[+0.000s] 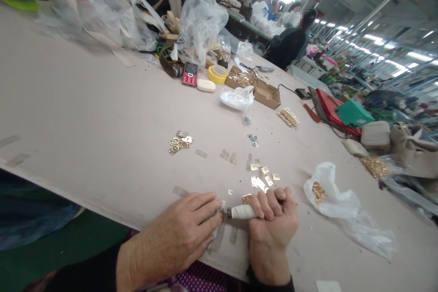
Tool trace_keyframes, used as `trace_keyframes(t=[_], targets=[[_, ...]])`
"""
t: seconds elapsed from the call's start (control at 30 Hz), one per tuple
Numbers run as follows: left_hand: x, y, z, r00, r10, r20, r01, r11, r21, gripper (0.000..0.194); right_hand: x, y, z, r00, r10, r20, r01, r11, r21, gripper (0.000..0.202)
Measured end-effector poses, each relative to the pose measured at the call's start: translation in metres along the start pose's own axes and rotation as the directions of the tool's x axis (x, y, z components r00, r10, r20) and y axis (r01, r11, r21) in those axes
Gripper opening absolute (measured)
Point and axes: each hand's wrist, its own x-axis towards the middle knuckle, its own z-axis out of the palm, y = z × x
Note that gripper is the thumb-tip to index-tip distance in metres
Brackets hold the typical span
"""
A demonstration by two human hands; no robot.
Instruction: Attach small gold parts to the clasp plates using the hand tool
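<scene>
My right hand point(273, 214) is wrapped round the white-wrapped handle of a tool point(242, 211), whose metal end points left. At that metal end, my left hand point(185, 228) has its fingers pressed together over a small metal piece that is mostly hidden. Beyond my right hand lie several flat gold metal plates point(265, 170). A small pile of gold plates with rings point(179, 143) sits farther left. Small silver pieces point(253, 140) lie beyond the loose plates, and a tiny silver piece point(230, 191) rests just past my left fingertips.
On the right, a white plastic bag point(328, 191) holds gold pieces. Farther back are a red phone point(190, 74), yellow tape point(217, 74), cardboard boxes point(267, 94) and clear plastic bags point(201, 23). Cream bags point(412, 146) stand at the right edge; a person point(289, 45) is beyond.
</scene>
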Motion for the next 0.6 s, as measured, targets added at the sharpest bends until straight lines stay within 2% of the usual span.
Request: trace_keyframes(t=[0.2,0.43,0.6], targets=[[-0.002,0.001,0.005,0.999,-0.038,-0.031,0.038,0.999,-0.004,0.023,0.002,0.002,-0.004,0.999,-0.007,0.045,0.007,1.0,-0.002,0.027],[0.0,0.001,0.006,0.997,-0.044,-0.059,0.045,0.999,0.03,0.023,0.01,0.004,-0.012,0.999,0.042,0.03,-0.042,0.999,0.01,0.026],[-0.003,0.001,0.01,0.998,-0.045,-0.04,0.048,0.996,0.082,0.028,0.009,0.005,-0.002,0.996,0.005,0.094,0.0,0.999,-0.051,0.027]])
